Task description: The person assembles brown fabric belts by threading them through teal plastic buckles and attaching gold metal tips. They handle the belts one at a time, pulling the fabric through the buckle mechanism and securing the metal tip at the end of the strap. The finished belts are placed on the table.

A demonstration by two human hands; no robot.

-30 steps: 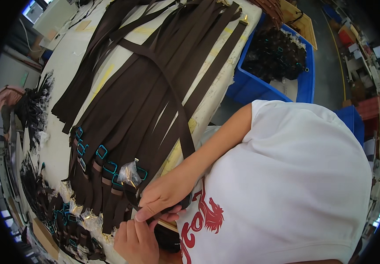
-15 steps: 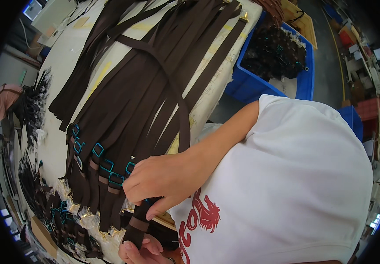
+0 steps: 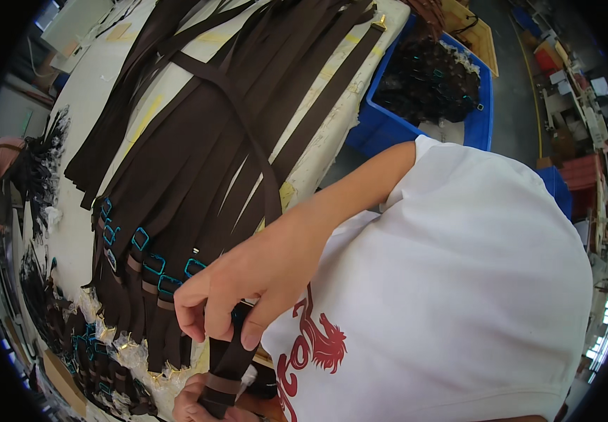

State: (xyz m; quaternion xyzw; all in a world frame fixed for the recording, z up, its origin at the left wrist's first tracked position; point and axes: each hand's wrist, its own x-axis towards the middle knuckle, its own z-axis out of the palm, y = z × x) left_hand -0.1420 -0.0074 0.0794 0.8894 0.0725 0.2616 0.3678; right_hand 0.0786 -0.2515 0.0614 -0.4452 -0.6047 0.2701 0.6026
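Beside the table (image 3: pixel 72 239), our left hand (image 3: pixel 190 404) grips the dark strap (image 3: pixel 230 360) near its brown loop (image 3: pixel 224 384) while our right hand (image 3: pixel 262 264) curls its fingers over it by the buckle (image 3: pixel 239 311), how tightly we cannot tell, and we do best holding it flat.

White short-sleeved shirt (image 3: pixel 473 281), red print (image 3: pixel 331 344) on front, seemingly horse-shaped
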